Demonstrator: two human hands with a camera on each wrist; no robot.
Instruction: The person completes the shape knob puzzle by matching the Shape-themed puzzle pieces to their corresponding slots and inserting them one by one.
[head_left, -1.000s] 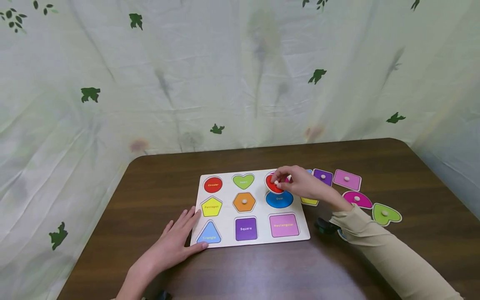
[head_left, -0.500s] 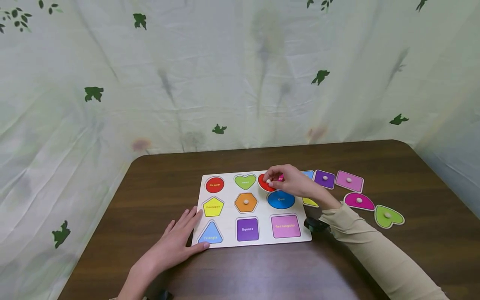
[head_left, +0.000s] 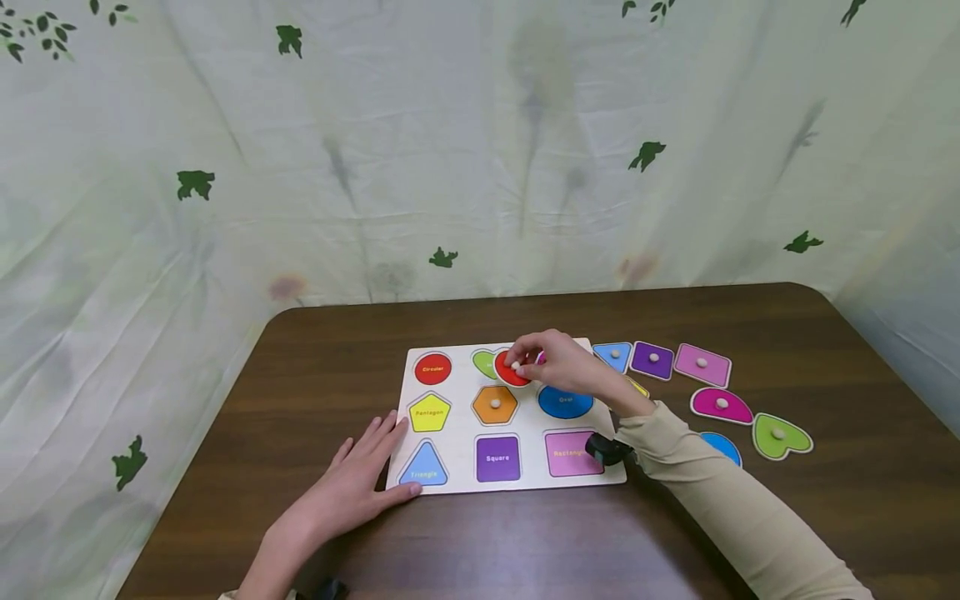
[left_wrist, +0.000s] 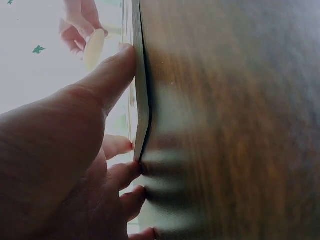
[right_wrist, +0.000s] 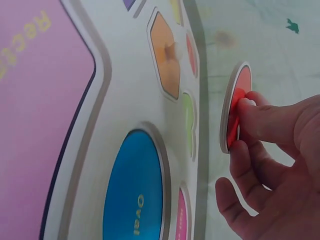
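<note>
A white shape puzzle board (head_left: 457, 425) with coloured, labelled recesses lies on the table. My right hand (head_left: 555, 360) pinches the white knob of a red circle piece (head_left: 510, 371). In the right wrist view that red piece (right_wrist: 235, 107) is held above the board, tilted on edge and apart from it. Under it in the head view, the green heart recess (head_left: 483, 361) is partly covered. The red circular recess (head_left: 432, 368) lies further left. An orange hexagon piece (head_left: 495, 405) with a knob sits in the middle recess. My left hand (head_left: 352, 475) rests with straight fingers on the board's left edge.
Right of the board lie loose knobbed pieces: a blue triangle (head_left: 612, 355), a purple square (head_left: 652, 361), a pink rectangle (head_left: 702, 365), a magenta half-round piece (head_left: 722, 405), a green heart (head_left: 782, 436) and a partly hidden blue piece (head_left: 722, 447). A patterned curtain (head_left: 450, 167) hangs behind the table.
My right hand has moved left with the red circle piece, from the board's upper right corner to over the green heart recess. The left hand stays on the board's edge.
</note>
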